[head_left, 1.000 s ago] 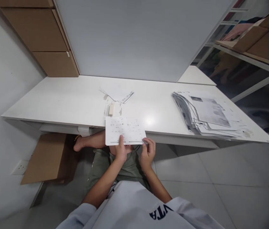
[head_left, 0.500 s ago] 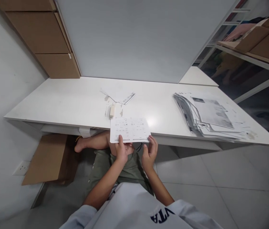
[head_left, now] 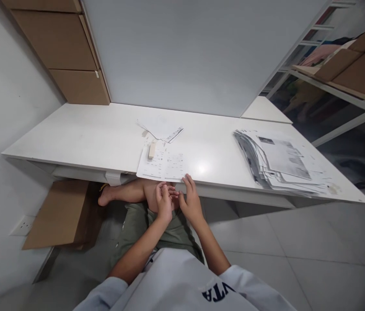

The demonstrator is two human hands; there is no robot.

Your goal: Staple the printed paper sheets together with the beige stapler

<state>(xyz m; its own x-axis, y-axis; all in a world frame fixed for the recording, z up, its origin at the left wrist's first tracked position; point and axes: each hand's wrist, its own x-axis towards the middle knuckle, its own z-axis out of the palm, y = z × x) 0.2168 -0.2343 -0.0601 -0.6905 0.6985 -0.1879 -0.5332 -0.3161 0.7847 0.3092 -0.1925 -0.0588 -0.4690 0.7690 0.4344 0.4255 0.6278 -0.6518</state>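
Note:
A printed white sheet [head_left: 173, 168] lies at the front edge of the white table, its near edge along the table edge. A small cream block [head_left: 152, 150], eraser-like, overlaps the sheet's upper left part. My left hand [head_left: 165, 203] is just below the sheet, palm partly up, fingers loosely curled and apart, with nothing in it. Beside it, my right hand [head_left: 190, 202] has its fingers spread. One of its fingertips is at the sheet's near right corner; whether it presses on the paper I cannot tell.
Behind the block lie creased papers [head_left: 159, 128]. A thick pile of printed papers [head_left: 281, 160] rests at the right of the white table [head_left: 72, 134]. Cardboard boxes [head_left: 79, 86] stand at the back left, and an open carton [head_left: 56, 211] is on the floor. A grey panel [head_left: 176, 56] rises behind.
The sheet has moved forward and left onto the table, reaching the cream block. My left hand has let go of it. My right hand has shifted left, closer to my left hand.

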